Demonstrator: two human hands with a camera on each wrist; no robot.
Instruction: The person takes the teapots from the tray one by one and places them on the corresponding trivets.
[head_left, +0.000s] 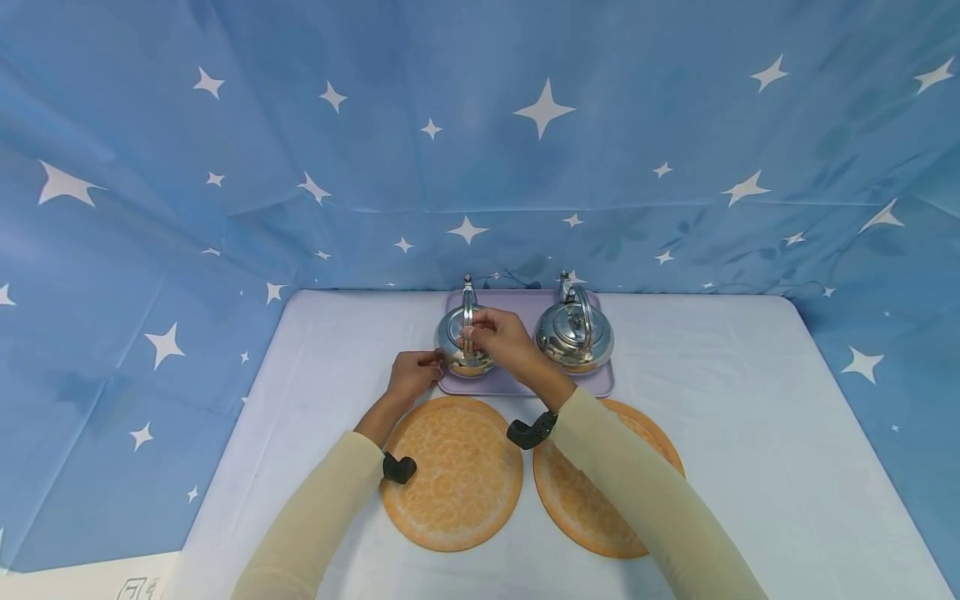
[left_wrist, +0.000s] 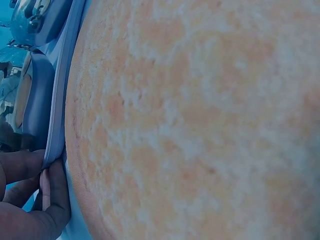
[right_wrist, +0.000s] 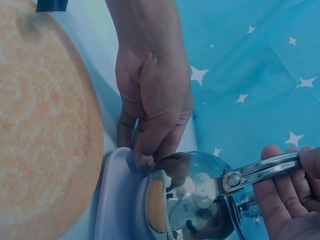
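Note:
My right hand [head_left: 504,337] grips the upright handle of the left silver kettle [head_left: 450,335]; in the right wrist view the fingers [right_wrist: 280,200] curl round that metal handle [right_wrist: 262,172]. The kettle stands on a lilac tray [head_left: 498,385] at the back of the table. My left hand [head_left: 414,373] is at the tray's near left corner, beside the kettle. In the left wrist view its thumb and fingers [left_wrist: 59,192] pinch the tray rim [left_wrist: 59,110]. A second silver kettle [head_left: 562,337] stands on the tray's right half, with no hand on it.
Two round, orange-brown placemats with a flatbread look lie in front of the tray, a left one [head_left: 453,475] and a right one [head_left: 577,500] partly under my right forearm. A white cloth [head_left: 750,433] covers the table. Blue star-patterned curtains [head_left: 600,150] hang behind and at the sides.

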